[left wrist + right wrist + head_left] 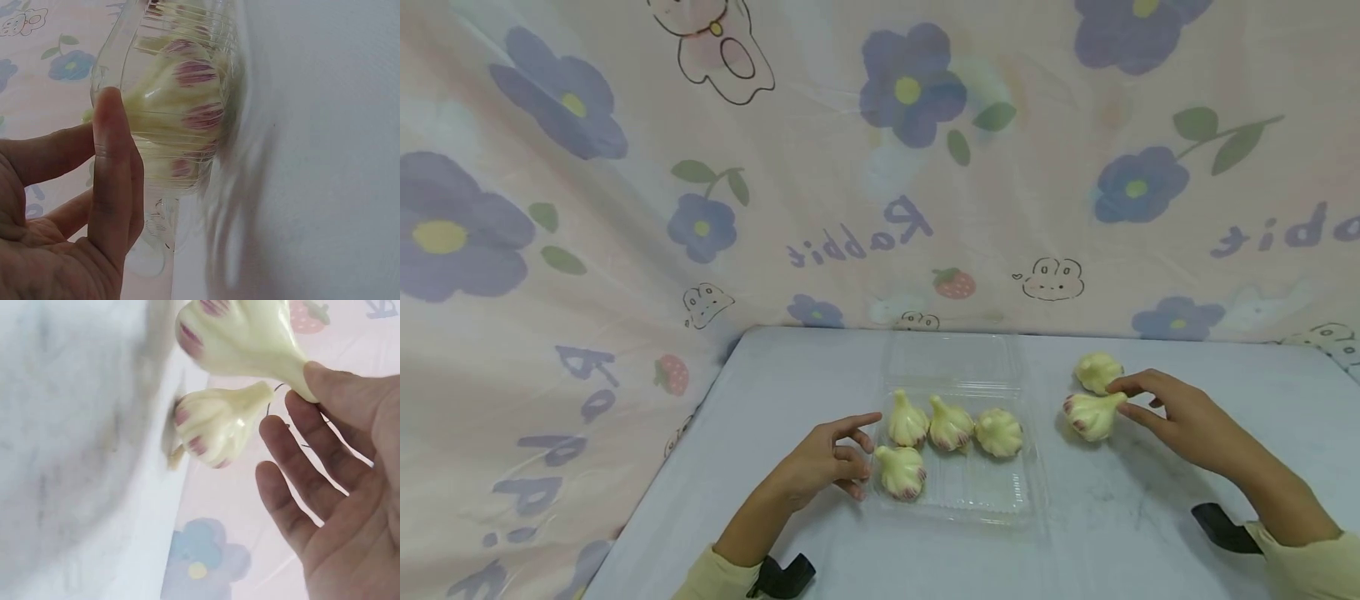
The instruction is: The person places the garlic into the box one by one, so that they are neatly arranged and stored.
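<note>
Between thumb and fingertips, my right hand pinches a garlic bulb by its stem. In the right wrist view that bulb hangs from the pinch, purple streaks on its base. Just behind it on the table lies another garlic bulb. A clear plastic container stands mid-table with its lid folded back, holding several garlic bulbs. At the container's left side is my left hand, fingers loosely bent and holding nothing. Its fingertips are close to the wall beside the front-left bulb; whether they touch is unclear.
The container's transparent lid lies flat toward the back of the white table. A printed cloth with flowers and rabbits hangs behind and along the left side. Each wrist carries a black strap mount.
</note>
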Available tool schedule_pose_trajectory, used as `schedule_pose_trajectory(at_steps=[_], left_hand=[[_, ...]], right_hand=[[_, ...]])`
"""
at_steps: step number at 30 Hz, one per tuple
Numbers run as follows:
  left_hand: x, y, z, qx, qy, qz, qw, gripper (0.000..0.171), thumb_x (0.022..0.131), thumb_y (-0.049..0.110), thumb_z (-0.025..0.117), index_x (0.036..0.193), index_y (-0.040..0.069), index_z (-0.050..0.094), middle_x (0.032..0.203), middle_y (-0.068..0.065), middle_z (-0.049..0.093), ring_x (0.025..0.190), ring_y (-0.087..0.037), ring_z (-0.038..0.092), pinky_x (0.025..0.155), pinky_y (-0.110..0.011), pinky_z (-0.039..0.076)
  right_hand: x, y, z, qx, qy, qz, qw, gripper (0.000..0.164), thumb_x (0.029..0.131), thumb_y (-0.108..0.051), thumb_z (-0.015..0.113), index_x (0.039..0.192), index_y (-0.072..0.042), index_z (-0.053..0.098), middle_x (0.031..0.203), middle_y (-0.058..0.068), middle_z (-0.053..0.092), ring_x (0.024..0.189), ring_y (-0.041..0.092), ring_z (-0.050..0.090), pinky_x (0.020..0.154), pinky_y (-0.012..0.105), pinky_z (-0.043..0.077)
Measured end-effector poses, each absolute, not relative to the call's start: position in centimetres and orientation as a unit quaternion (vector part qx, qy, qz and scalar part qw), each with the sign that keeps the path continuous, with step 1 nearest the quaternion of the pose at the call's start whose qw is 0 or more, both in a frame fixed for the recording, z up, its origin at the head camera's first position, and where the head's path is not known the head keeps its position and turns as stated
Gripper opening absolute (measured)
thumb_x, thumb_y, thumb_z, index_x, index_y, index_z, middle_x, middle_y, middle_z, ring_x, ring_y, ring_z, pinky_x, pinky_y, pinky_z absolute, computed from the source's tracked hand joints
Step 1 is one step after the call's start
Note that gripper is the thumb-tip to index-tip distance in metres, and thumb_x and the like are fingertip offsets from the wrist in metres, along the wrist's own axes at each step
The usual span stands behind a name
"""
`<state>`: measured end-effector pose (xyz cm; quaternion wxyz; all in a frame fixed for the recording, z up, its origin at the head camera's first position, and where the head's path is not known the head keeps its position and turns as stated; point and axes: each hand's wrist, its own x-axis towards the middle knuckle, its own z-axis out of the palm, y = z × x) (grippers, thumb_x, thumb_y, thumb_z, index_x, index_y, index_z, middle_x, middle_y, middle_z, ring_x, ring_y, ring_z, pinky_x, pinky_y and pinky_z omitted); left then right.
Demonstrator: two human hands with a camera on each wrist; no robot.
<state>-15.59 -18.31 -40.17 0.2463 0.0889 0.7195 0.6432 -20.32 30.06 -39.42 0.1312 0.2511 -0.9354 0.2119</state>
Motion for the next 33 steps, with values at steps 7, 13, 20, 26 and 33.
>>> schedule_pose_trajectory(at_steps=[7,13,20,26,33], left_hand=[[-15.6,-18.3,-40.2,0.086,0.716,0.648,0.246,0.072,0.090,-0.009,0.061,0.155,0.009,0.035,0.110,-0.011,0.049,0.075,-0.015,0.064,0.061,-0.028,0.062],[-15.6,-18.2,-40.1,0.082,0.716,0.648,0.247,0.072,0.090,-0.010,0.061,0.155,0.008,0.035,0.109,-0.010,0.050,0.075,-0.014,0.064,0.060,-0.027,0.061],[-15.5,-18.2,-40.1,0.078,0.716,0.648,0.247,0.072,0.089,-0.011,0.060,0.154,0.008,0.035,0.109,-0.009,0.050,0.075,-0.015,0.064,0.059,-0.027,0.061],[-15.6,-18.2,-40.1,0.082,0.714,0.649,0.248,0.072,0.089,-0.010,0.061,0.155,0.007,0.035,0.109,-0.010,0.050,0.075,-0.014,0.065,0.060,-0.026,0.061],[-15.5,-18.2,-40.1,0.082,0.715,0.649,0.247,0.072,0.090,-0.010,0.061,0.155,0.007,0.034,0.109,-0.010,0.050,0.075,-0.014,0.065,0.060,-0.026,0.061]], right_hand=[[-20.7,29.7,-39.1,0.255,-0.933,0.217,0.133,0.033,0.092,-0.014,0.071,0.124,-0.014,0.065,0.118,0.003,0.066,0.103,-0.019,0.044,0.074,0.016,0.050],[-20.8,28.6,-40.0,0.263,-0.929,0.228,0.127,0.029,0.093,-0.015,0.070,0.122,-0.017,0.066,0.115,-0.004,0.065,0.100,-0.008,0.052,0.075,0.021,0.053],[-20.7,27.4,-41.0,0.268,-0.927,0.238,0.109,0.033,0.090,-0.024,0.074,0.121,-0.022,0.065,0.120,-0.002,0.066,0.105,-0.006,0.053,0.076,0.027,0.055],[-20.4,27.0,-42.0,0.275,-0.927,0.238,0.095,0.051,0.078,-0.035,0.084,0.123,-0.026,0.062,0.121,-0.005,0.064,0.109,-0.001,0.054,0.082,0.031,0.057],[-20.2,26.4,-42.5,0.272,-0.930,0.233,0.086,0.062,0.075,-0.038,0.086,0.127,-0.016,0.060,0.128,0.005,0.064,0.114,0.018,0.059,0.087,0.037,0.055]])
